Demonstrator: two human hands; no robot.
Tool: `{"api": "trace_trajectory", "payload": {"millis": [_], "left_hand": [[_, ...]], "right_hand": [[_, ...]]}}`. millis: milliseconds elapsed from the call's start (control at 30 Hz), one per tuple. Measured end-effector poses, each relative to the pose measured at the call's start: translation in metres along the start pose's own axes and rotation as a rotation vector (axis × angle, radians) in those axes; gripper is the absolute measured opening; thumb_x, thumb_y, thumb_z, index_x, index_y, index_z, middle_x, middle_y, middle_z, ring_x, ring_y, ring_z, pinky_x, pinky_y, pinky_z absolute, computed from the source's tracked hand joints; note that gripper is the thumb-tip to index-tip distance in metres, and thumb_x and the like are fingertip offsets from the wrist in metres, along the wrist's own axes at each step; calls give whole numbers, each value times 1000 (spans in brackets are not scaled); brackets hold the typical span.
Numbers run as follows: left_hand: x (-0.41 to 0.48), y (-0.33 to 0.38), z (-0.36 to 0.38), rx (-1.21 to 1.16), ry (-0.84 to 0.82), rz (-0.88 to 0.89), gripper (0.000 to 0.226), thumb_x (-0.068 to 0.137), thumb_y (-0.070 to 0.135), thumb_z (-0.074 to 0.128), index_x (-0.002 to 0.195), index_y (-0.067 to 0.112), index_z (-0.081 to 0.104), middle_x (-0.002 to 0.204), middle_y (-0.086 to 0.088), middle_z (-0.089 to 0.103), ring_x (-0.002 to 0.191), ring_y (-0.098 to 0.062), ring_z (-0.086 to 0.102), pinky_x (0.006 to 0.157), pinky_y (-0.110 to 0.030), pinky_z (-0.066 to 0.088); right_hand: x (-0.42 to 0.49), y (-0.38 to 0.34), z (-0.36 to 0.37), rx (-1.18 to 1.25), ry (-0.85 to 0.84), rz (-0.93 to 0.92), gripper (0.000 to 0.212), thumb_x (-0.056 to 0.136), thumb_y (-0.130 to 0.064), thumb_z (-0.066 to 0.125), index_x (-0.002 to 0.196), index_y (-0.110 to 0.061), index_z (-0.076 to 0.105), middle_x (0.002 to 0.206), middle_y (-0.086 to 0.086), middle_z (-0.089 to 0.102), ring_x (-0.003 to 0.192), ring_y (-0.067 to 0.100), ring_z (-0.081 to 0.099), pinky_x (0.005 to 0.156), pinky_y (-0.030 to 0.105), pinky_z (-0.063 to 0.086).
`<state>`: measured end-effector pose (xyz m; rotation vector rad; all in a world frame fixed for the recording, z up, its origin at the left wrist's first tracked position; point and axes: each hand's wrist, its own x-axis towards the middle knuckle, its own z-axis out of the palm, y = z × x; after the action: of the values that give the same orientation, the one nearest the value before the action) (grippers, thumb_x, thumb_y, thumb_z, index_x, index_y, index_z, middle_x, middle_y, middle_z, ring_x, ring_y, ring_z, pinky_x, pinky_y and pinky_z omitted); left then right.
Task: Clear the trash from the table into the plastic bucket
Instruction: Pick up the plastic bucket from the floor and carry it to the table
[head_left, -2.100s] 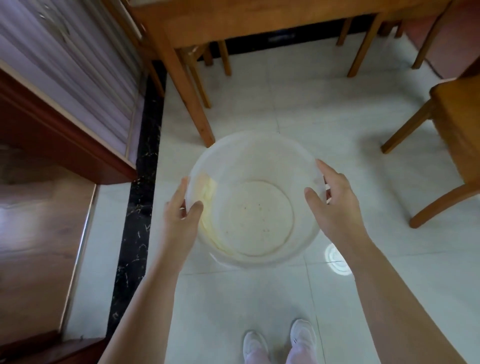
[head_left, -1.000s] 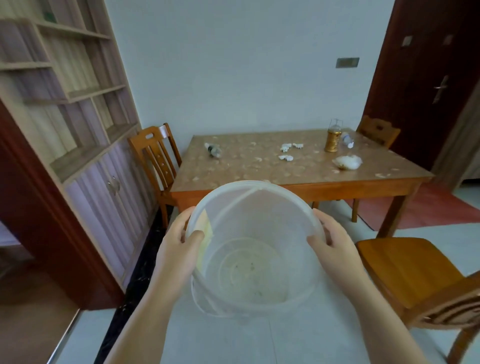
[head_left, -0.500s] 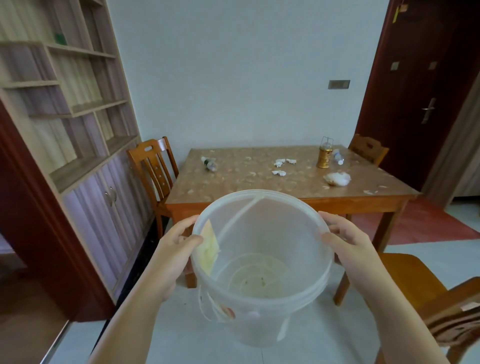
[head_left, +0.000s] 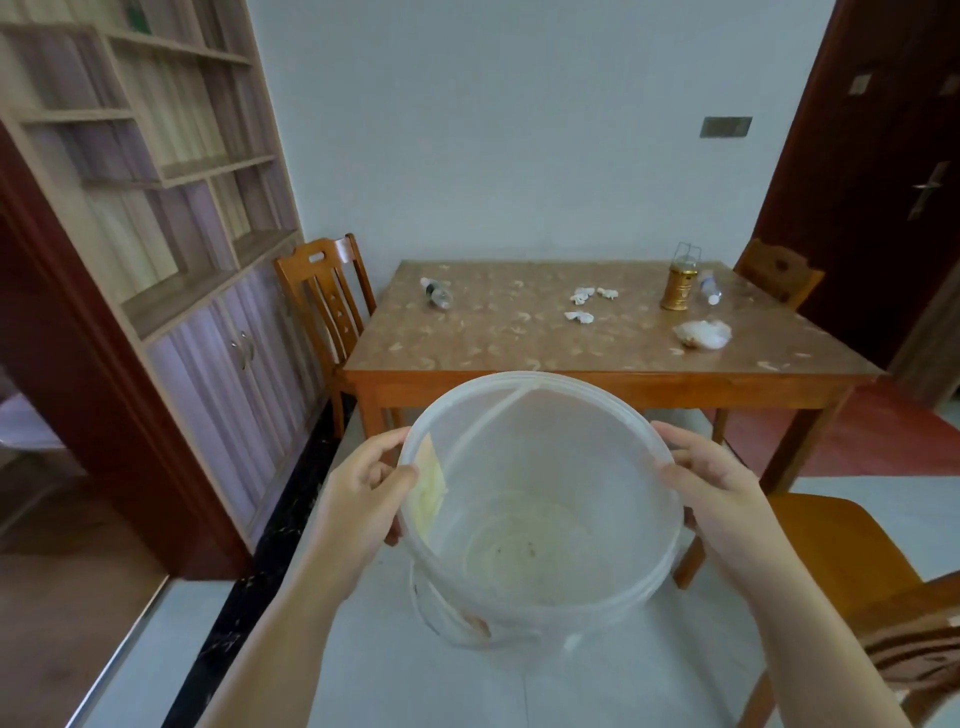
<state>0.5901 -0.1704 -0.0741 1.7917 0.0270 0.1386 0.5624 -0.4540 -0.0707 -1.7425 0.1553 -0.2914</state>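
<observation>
A translucent, round, whitish plastic bucket (head_left: 540, 525) is held up in front of the person, tilted so its open mouth faces the camera. The left hand (head_left: 358, 499) grips the left side of the rim, thumb hooked over the edge on the inside and the other fingers curled around the outer wall. The right hand (head_left: 722, 499) clasps the opposite side the same way, thumb lying along the rim and fingers wrapped behind the wall. Between the two thumbs the bucket is plainly see-through: the pale floor shows through its wall. Just inside the left thumb a yellowish patch (head_left: 431, 491) shows on the wall. A thin white handle (head_left: 483, 421) runs from there up to the far rim. Below the thumbs, the round base carries a few small dark specks and a faint yellowish stain. The underside near the left wrist shows a reddish mark.

Beyond the fingertips stands a rectangular wooden table (head_left: 613, 374) with a patterned brown top. On it, past the right fingers, lies a crumpled white wad (head_left: 701, 333); farther off are a small golden lantern (head_left: 678, 288) and a small clear bottle (head_left: 709, 291) lying just beside it. Past the bucket's far rim lie white paper scraps (head_left: 584, 306), and beyond the left fingers another small bottle (head_left: 436, 292) on its side. Wooden chairs (head_left: 324, 296) stand around the table, one just right of the right wrist.
</observation>
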Motion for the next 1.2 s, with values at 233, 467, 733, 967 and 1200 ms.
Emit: {"api": "trace_trajectory", "payload": {"millis": [233,467,733,967,1200], "left_hand": [[33,-17,-15,-30,38,-35,41,82,6,52,99,40,66,53,-1,53,43,-6,45,38,-19,38],[103,-38,-38,-87,33,-56,39,83,6,52,106,36,64,59,-6,53,45,-10,44,39,-21,38],[212,-55,-85,-119,75,-48,41,85,12,55,105,47,60,72,-3,66,62,-20,63,54,-35,51],[280,-67,-73,-148,28,-60,44,80,8,54,102,45,63,67,3,68,60,-17,66,47,-29,52],[360,-63,-13,-138,21,-20,43,80,10,56,96,50,64,71,-2,67,62,-18,64,52,-34,54]], "right_hand": [[30,7,38,18,-42,36,28,88,-15,54,105,-37,59,102,2,66,93,20,63,75,37,55],[88,4,93,21,-38,49,35,87,-9,52,96,-42,60,100,8,66,91,26,63,74,39,53],[180,-6,179,38,-45,40,33,87,-9,52,106,-35,61,105,11,65,95,27,63,80,45,53],[239,9,199,51,16,74,36,84,-6,54,108,-30,63,99,4,67,91,23,64,74,35,53],[318,31,176,132,81,85,31,85,-6,56,102,-30,63,82,0,66,77,18,63,65,31,49]]}}
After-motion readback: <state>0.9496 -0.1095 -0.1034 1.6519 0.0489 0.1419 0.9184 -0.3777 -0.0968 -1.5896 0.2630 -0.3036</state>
